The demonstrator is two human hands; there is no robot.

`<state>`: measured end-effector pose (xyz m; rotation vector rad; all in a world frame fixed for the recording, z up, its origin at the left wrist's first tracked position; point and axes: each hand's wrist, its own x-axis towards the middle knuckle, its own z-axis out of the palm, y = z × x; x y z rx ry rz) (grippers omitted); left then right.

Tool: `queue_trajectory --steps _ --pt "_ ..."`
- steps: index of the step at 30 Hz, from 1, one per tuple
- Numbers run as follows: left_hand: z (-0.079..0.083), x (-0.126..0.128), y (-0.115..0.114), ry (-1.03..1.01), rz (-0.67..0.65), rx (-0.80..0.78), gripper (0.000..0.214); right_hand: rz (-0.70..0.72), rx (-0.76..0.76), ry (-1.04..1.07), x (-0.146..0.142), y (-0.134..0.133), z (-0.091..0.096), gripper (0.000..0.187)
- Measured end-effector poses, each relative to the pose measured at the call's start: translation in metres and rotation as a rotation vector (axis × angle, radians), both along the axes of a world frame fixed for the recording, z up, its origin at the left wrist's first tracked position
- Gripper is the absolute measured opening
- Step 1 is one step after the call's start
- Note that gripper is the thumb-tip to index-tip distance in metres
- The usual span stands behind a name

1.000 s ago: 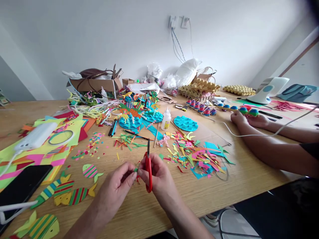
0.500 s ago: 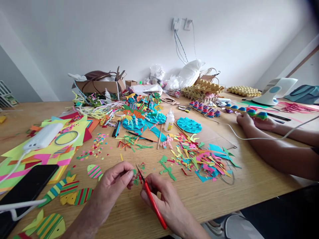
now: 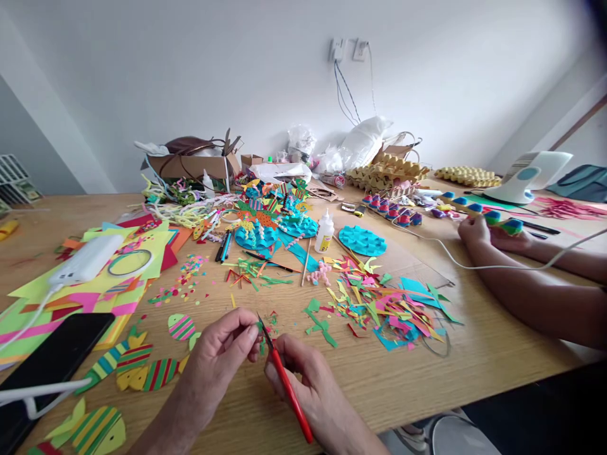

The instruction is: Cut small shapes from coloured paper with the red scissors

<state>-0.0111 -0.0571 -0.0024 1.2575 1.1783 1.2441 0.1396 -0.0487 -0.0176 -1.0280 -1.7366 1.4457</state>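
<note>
My right hand [image 3: 306,379] is closed around a pair of red-handled scissors [image 3: 290,393], whose dark narrow blades point up and left. Close to the blade tips, my left hand [image 3: 227,351] pinches a small green piece of paper [image 3: 260,325], mostly hidden by the fingers. Tiny green and red scraps lie on the table just beyond the hands. Left of my left hand are striped paper fish: a round one in pink and green [image 3: 181,327], a red and green one [image 3: 160,374], and a larger green and yellow one [image 3: 98,432].
A glue bottle [image 3: 325,232] stands mid-table beside a blue egg-carton disc [image 3: 362,240]. Paper offcuts [image 3: 393,303] are heaped at right. A phone [image 3: 57,366] and power bank [image 3: 86,260] sit at left. Another person's hands [image 3: 474,232] hold a painted egg-carton strip at right.
The scissors' blades have closed in slightly toward the green paper between my left fingers. The view has shifted a little, and the other person's hands at right still hold the strip.
</note>
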Motion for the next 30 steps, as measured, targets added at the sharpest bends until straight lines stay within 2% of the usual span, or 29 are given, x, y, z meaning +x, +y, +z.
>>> queue_trajectory --steps 13,30 --pt "-0.0006 0.0026 0.0018 0.052 0.021 -0.01 0.014 -0.03 0.041 0.05 -0.0013 0.0 -0.0019 0.016" --pt "0.0003 -0.0015 0.0009 0.043 0.004 -0.024 0.012 -0.049 0.053 -0.048 0.0038 -0.0018 -0.0062 0.024"
